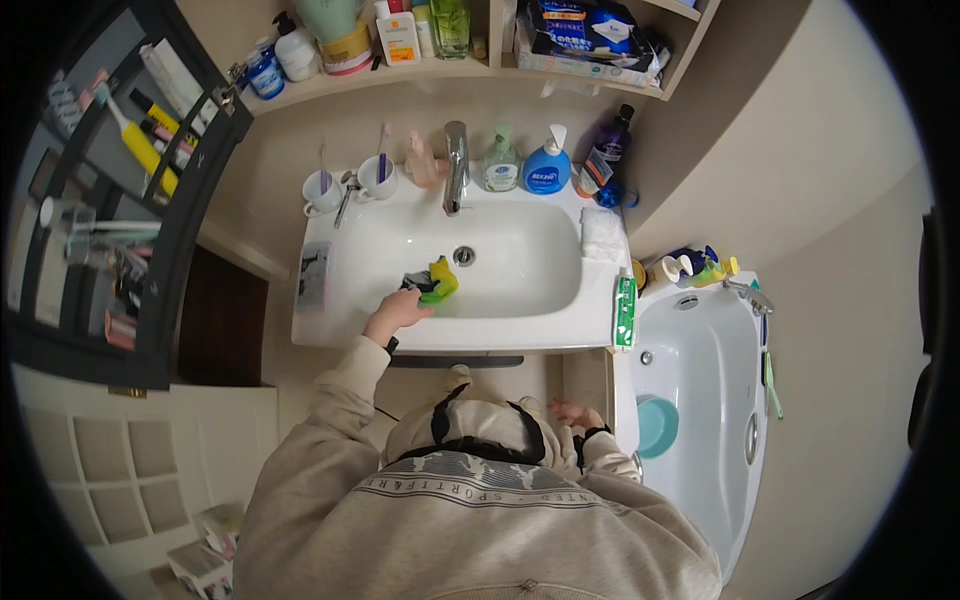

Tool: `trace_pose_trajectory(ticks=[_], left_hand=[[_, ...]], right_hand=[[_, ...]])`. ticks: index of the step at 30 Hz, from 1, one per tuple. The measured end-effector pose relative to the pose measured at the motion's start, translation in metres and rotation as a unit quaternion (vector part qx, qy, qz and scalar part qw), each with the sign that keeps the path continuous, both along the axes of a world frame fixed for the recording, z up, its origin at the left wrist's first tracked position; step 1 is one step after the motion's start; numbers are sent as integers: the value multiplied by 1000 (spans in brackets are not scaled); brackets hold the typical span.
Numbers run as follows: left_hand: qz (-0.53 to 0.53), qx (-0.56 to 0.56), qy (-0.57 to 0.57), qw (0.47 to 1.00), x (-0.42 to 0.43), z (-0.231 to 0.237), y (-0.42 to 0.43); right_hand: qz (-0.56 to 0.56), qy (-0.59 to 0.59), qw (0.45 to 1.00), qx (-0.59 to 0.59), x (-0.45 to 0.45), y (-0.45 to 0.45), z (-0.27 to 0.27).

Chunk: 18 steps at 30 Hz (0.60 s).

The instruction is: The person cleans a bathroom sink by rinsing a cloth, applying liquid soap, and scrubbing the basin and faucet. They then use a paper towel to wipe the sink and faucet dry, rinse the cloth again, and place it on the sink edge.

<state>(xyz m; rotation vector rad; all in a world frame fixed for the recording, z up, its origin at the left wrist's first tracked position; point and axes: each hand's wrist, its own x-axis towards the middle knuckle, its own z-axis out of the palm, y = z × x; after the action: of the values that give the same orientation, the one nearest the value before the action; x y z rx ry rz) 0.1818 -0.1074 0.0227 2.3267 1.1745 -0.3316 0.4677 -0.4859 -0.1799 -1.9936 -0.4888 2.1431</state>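
My left hand (pixel 395 311) reaches over the front rim of a white washbasin (pixel 517 277), its fingers at a crumpled cloth (pixel 440 283) in yellow, green, black and grey. The cloth lies in the front left part of the bowl, left of the metal drain (pixel 464 256). Its near end is hidden by my fingers, so how firmly they hold it cannot be told. My right hand (pixel 576 413) is low beside my body, below the basin's front edge, with fingers apart and nothing in it. A chrome faucet (pixel 455 169) stands behind the bowl.
White mugs with toothbrushes (pixel 322 193) and pump bottles (pixel 547 169) line the basin's back. A pink-edged case (pixel 313 276) lies left; a folded white towel (pixel 601 234) and green package (pixel 625 311) lie right. Further right is a bathtub (pixel 712 337) with a turquoise bowl (pixel 658 427). An open-shelved cabinet (pixel 225 142) stands left.
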Motion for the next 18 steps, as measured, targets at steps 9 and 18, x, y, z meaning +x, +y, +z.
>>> trace_pose_trajectory(ticks=[9, 18], left_hand=[[-44, 26, 101, 994, 59, -96, 85], [57, 157, -85, 982, 62, -70, 97]], right_hand=[[-35, 5, 997, 76, -56, 16, 42], [9, 20, 976, 217, 20, 123, 239]])
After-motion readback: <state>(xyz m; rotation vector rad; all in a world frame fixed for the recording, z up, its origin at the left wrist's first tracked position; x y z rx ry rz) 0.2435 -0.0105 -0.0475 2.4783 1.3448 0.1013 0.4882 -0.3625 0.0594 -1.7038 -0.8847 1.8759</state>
